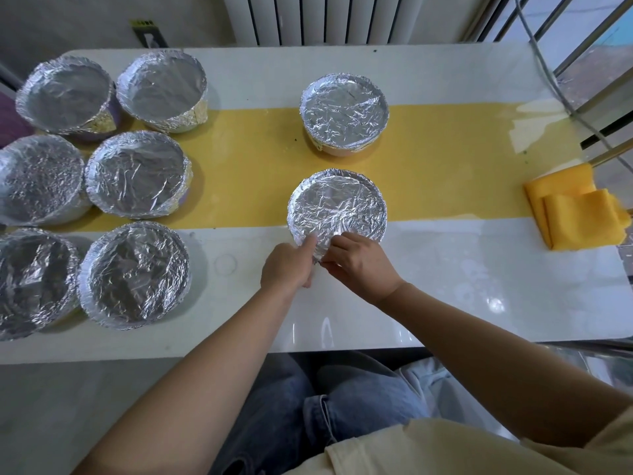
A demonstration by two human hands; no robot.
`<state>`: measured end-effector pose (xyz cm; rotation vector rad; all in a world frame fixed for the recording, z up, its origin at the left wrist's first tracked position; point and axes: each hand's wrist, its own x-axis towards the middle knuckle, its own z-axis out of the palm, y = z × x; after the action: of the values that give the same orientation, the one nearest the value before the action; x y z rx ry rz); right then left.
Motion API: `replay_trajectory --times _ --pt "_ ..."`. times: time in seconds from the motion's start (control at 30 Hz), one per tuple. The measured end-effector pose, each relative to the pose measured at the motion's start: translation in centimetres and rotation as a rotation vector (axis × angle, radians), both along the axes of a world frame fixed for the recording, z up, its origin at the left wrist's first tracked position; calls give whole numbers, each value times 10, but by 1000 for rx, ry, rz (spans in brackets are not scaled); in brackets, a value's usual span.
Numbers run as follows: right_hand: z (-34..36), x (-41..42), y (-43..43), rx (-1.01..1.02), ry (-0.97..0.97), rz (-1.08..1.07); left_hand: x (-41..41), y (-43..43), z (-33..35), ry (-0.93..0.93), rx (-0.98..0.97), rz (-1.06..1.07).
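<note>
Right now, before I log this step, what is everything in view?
Glossy table: one, white, yellow strip across it.
Round bowls covered in crinkled silver foil: six, silver, grouped at table's left end.
Farther centre foil-covered bowl: one, silver, on the strip.
Nearer centre foil-covered bowl: one, silver, strip's near edge.
Folded cloth: one, yellow, table's right edge.
Ribbed radiator: one, white, behind table.
Cable: one, grey, far right.
Left hand: one, holds nearer bowl's near rim, index finger on foil.
Right hand: one, pinches foil edge there.
</note>
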<state>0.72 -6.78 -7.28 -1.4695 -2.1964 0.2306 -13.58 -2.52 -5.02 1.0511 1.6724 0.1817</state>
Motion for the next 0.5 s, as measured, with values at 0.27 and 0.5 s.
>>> replay_trajectory --times 0.27,0.5 --pt "-3 -6 1 -3 1 -5 10 -7 -6 -144 -91 52" --pt "2 -5 1 -19 34 -16 8 -6 5 -96 -159 -8"
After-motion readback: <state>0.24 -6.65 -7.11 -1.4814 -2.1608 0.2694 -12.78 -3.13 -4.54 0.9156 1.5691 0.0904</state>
